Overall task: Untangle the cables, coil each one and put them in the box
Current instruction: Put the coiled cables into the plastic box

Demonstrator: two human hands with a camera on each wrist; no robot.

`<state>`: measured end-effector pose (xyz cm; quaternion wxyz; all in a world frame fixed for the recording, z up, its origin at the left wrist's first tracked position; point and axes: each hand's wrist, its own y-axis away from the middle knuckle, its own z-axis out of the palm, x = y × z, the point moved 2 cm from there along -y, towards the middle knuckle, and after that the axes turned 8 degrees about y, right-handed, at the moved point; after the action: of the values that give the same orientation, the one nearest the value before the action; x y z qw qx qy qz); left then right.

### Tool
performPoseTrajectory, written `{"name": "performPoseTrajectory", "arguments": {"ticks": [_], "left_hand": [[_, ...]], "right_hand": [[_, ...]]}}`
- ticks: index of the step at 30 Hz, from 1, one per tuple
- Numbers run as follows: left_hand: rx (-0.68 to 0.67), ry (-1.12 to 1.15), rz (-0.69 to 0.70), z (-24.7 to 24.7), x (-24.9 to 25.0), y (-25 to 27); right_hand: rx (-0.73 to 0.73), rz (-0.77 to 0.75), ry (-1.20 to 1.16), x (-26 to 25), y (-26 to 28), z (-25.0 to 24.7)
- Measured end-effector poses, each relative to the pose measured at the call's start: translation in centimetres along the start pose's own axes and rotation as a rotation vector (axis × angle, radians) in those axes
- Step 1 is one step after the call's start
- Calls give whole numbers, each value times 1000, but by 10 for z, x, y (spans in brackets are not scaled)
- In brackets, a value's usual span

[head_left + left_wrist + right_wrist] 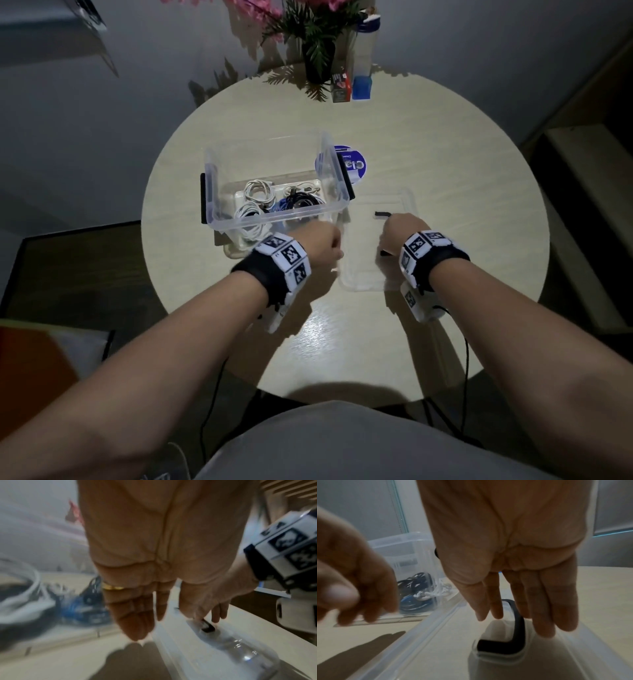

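My clear plastic storage box [274, 219] sits on the round pale wooden table [445, 164], just left of centre, with black clip handles on its two short ends. The cables lie on its floor toward the near wall: two coiled white cables [255, 200] at the left, a coiled black cable [303, 201] at the right, and a bundle of blue cable [279, 205] between them, all bunched close and touching. Through the box wall my right wrist view shows the same heap [416, 592], black coils above the blue, with a white strand beside them. Just right of the box lies the clear plastic lid [363, 270], flat on the table, with a black handle [513, 635] in its recess. My left hand [320, 248] hangs over the gap between box and lid, fingers straight and relaxed, pointing down and gripping nothing; a gold ring shows on one finger. My right hand [400, 233] is over the lid, fingers extended downward around the black handle; I cannot tell whether they touch it. Beyond the box lies a blue disc [356, 164]. At the far edge of the table stand a dark vase of pink flowers [317, 58] and a clear bottle with a blue base [363, 61].
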<state>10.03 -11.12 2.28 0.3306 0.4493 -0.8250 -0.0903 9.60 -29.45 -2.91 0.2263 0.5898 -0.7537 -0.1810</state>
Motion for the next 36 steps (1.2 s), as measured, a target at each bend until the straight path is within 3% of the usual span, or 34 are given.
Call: {"name": "performPoseTrajectory", "arguments": {"ticks": [3, 6, 10, 14, 18, 24, 27, 33, 36], "left_hand": [[-57, 4, -188, 37, -8, -13], [-93, 176, -327, 54, -7, -15], [-15, 408, -429, 62, -5, -14], [-35, 534, -474, 62, 1, -12], [-78, 830, -552, 57, 0, -15], [-38, 953, -631, 57, -4, -15], [-43, 959, -605, 53, 3, -12], [-68, 1240, -425, 35, 51, -1], [-68, 1141, -298, 17, 66, -3]], "right_hand": [[31, -19, 2, -4, 2, 3], [23, 35, -59, -2, 2, 17], [62, 248, -203, 16, 13, 29], [9, 221, -345, 25, 16, 30], [10, 220, -389, 31, 17, 29], [8, 242, -410, 31, 16, 32], [-5, 296, -499, 32, 13, 32], [-18, 461, -773, 38, 19, 21], [65, 540, -933, 44, 27, 11]]}}
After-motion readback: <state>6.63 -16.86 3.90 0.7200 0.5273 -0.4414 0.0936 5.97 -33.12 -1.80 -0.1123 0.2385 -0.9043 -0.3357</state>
